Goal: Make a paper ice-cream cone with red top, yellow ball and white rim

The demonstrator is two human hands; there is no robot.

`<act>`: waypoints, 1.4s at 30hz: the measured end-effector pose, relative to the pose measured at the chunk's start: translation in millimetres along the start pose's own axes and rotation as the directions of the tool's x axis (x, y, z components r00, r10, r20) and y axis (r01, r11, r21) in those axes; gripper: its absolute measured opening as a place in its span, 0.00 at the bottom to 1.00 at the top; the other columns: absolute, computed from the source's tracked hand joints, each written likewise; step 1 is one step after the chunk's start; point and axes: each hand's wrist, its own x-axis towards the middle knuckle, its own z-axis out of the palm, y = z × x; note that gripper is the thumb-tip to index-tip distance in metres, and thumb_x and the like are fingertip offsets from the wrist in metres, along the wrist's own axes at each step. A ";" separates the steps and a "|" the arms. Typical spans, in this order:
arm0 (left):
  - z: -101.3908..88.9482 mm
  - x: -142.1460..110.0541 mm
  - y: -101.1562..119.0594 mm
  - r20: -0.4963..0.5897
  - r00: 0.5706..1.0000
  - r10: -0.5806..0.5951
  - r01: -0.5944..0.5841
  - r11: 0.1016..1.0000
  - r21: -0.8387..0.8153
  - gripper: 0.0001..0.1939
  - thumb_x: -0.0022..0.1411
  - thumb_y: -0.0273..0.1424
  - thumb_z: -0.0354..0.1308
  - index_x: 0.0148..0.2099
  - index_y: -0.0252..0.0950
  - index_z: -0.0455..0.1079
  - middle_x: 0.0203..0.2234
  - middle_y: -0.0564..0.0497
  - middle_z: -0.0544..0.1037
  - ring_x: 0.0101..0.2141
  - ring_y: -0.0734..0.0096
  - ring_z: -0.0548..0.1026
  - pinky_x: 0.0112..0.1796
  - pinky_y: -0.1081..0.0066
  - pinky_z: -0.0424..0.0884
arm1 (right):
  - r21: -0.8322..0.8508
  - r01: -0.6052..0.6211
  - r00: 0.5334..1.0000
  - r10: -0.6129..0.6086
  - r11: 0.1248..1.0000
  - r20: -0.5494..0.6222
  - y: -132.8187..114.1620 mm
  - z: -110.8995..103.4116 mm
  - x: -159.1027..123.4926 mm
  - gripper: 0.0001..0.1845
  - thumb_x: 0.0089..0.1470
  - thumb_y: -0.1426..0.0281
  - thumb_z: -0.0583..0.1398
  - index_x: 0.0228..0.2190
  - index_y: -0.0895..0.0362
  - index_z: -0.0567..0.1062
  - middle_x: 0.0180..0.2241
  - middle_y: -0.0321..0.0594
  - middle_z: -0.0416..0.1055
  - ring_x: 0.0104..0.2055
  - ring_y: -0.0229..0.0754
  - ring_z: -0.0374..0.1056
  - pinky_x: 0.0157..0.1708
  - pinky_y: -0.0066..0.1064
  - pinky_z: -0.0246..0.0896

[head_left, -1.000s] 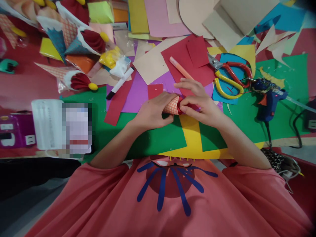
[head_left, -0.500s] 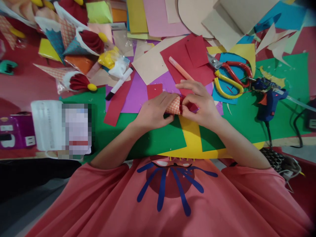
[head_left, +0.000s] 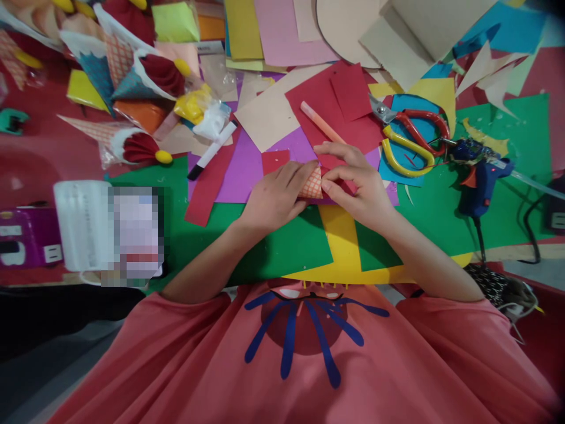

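Note:
My left hand is closed around a small paper cone with an orange-and-white check, and its fingers cover the narrow end. The cone lies on its side with the wide end toward the right. At that rim, my right hand brings thumb and forefinger together on the edge, while its other fingers stay loosely curled. Purple sheet and red paper pieces lie under and behind both hands. Just beyond the right hand rests a pale orange stick.
Scissors and a blue glue gun with its cord lie at right. A marker, wrapped cones and clay packets are at left, near a blurred-out phone. Green sheet covers the front.
The cone has turned slightly, and the dark red at its mouth no longer shows there. My right thumb and forefinger have shifted from the mouth to the rim; my left hand stays on the cone.

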 end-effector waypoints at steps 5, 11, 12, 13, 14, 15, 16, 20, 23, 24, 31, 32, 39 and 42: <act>-2.6 1.5 4.0 0.001 0.999 -0.047 0.047 0.999 0.007 0.32 0.60 0.23 0.53 0.66 0.34 0.55 0.53 0.40 0.71 0.53 0.52 0.72 0.54 0.57 0.70 | 0.016 0.014 1.000 -0.014 1.000 -0.022 3.7 1.4 -0.2 0.04 0.55 0.71 0.61 0.29 0.52 0.75 0.55 0.40 0.71 0.61 0.48 0.64 0.62 0.49 0.60; 1.4 0.0 -1.1 -0.004 0.998 -0.057 0.056 0.988 -0.142 0.32 0.61 0.27 0.56 0.66 0.33 0.54 0.57 0.39 0.69 0.58 0.50 0.69 0.55 0.56 0.69 | -0.002 -0.043 0.998 0.043 0.999 -0.050 3.0 -1.1 0.6 0.05 0.57 0.65 0.61 0.30 0.49 0.77 0.54 0.34 0.72 0.62 0.50 0.64 0.63 0.52 0.59; 2.5 -0.5 -3.1 -0.025 0.998 -0.050 0.044 0.979 -0.199 0.32 0.61 0.29 0.57 0.66 0.33 0.54 0.57 0.39 0.69 0.59 0.51 0.68 0.56 0.57 0.68 | -0.009 -0.057 0.995 0.057 0.998 -0.079 2.6 -3.5 0.7 0.06 0.58 0.64 0.60 0.31 0.48 0.77 0.54 0.34 0.72 0.61 0.49 0.64 0.62 0.51 0.61; 3.5 -0.8 -4.9 -0.049 0.998 -0.047 0.033 0.964 -0.264 0.32 0.61 0.31 0.57 0.65 0.33 0.54 0.58 0.39 0.69 0.60 0.52 0.68 0.57 0.57 0.68 | -0.014 -0.063 0.991 0.061 0.998 -0.119 2.5 -6.4 0.9 0.06 0.59 0.63 0.59 0.32 0.47 0.77 0.53 0.34 0.72 0.61 0.48 0.65 0.62 0.50 0.62; 4.2 -1.1 -6.5 -0.067 0.997 -0.049 0.024 0.942 -0.335 0.31 0.61 0.32 0.57 0.64 0.34 0.54 0.58 0.39 0.69 0.59 0.54 0.68 0.57 0.58 0.68 | -0.014 -0.053 0.985 0.050 0.998 -0.163 2.5 -9.4 1.1 0.07 0.60 0.63 0.58 0.33 0.47 0.76 0.53 0.34 0.73 0.60 0.47 0.66 0.61 0.49 0.63; 4.7 -1.2 -7.6 -0.074 0.996 -0.054 0.019 0.912 -0.411 0.30 0.62 0.34 0.58 0.64 0.34 0.55 0.58 0.40 0.69 0.59 0.55 0.70 0.56 0.59 0.69 | -0.011 -0.028 0.979 0.025 1.000 -0.201 2.7 -12.4 1.3 0.06 0.61 0.64 0.57 0.34 0.46 0.76 0.53 0.34 0.73 0.59 0.47 0.67 0.60 0.47 0.65; 5.0 -1.1 -8.3 -0.071 0.996 -0.057 0.016 0.874 -0.486 0.30 0.62 0.35 0.58 0.63 0.35 0.54 0.58 0.41 0.70 0.57 0.57 0.71 0.55 0.60 0.70 | -0.007 0.010 0.975 -0.011 1.000 -0.221 2.9 -15.0 1.4 0.06 0.60 0.64 0.58 0.35 0.46 0.75 0.53 0.35 0.72 0.58 0.46 0.67 0.59 0.47 0.65; 5.7 -0.2 -8.1 -0.028 0.999 -0.044 0.013 0.742 -0.670 0.28 0.61 0.39 0.59 0.59 0.38 0.55 0.55 0.43 0.71 0.54 0.61 0.74 0.52 0.62 0.73 | -0.033 0.121 0.982 -0.125 0.992 -0.143 2.4 -18.3 1.4 0.05 0.58 0.67 0.60 0.37 0.46 0.75 0.56 0.33 0.70 0.61 0.46 0.65 0.60 0.47 0.64; 5.6 0.4 -7.4 -0.020 0.999 -0.046 0.021 0.748 -0.663 0.27 0.61 0.39 0.60 0.58 0.38 0.56 0.55 0.43 0.71 0.56 0.60 0.72 0.54 0.61 0.71 | -0.087 0.105 0.992 -0.111 0.991 -0.057 0.4 -14.7 1.2 0.04 0.57 0.66 0.60 0.35 0.47 0.75 0.57 0.32 0.69 0.61 0.47 0.64 0.60 0.47 0.63; 5.4 0.6 -7.2 -0.019 0.999 -0.046 0.022 0.757 -0.653 0.28 0.61 0.40 0.60 0.59 0.38 0.56 0.55 0.43 0.71 0.56 0.59 0.72 0.54 0.60 0.71 | -0.092 0.091 0.994 -0.095 0.992 -0.044 -0.3 -13.2 1.2 0.03 0.58 0.66 0.59 0.34 0.47 0.75 0.57 0.32 0.69 0.61 0.48 0.65 0.60 0.47 0.63; 1.3 1.4 -5.1 0.028 0.999 -0.036 0.046 0.857 -0.514 0.34 0.66 0.53 0.47 0.64 0.36 0.56 0.62 0.40 0.66 0.61 0.55 0.67 0.58 0.57 0.66 | -0.073 0.044 0.999 -0.043 0.996 0.016 -4.0 -2.0 0.0 0.05 0.59 0.69 0.58 0.32 0.49 0.74 0.55 0.35 0.71 0.63 0.46 0.63 0.62 0.48 0.61; 0.8 1.6 -4.6 0.034 0.999 -0.032 0.045 0.859 -0.509 0.35 0.66 0.54 0.45 0.65 0.35 0.55 0.62 0.39 0.65 0.61 0.55 0.66 0.59 0.58 0.65 | -0.072 0.038 0.999 -0.037 0.997 0.020 -4.1 -0.9 -0.3 0.05 0.59 0.69 0.58 0.33 0.49 0.75 0.55 0.35 0.72 0.63 0.46 0.63 0.62 0.48 0.61; -0.7 2.8 -4.8 0.023 0.999 -0.023 0.032 0.828 -0.559 0.38 0.66 0.56 0.42 0.65 0.33 0.57 0.61 0.39 0.68 0.60 0.58 0.68 0.59 0.62 0.66 | 0.000 0.101 0.994 -0.101 0.995 0.049 0.5 -1.1 -0.5 0.07 0.59 0.69 0.57 0.33 0.49 0.76 0.57 0.37 0.70 0.62 0.46 0.63 0.62 0.48 0.61; -1.1 2.8 -5.3 0.015 1.000 -0.019 0.024 0.820 -0.571 0.37 0.66 0.56 0.43 0.64 0.34 0.58 0.61 0.40 0.68 0.59 0.59 0.69 0.58 0.62 0.66 | 0.012 0.024 0.996 -0.025 1.000 0.088 0.7 -3.0 -0.2 0.06 0.58 0.67 0.59 0.32 0.47 0.77 0.59 0.34 0.68 0.63 0.47 0.63 0.62 0.48 0.61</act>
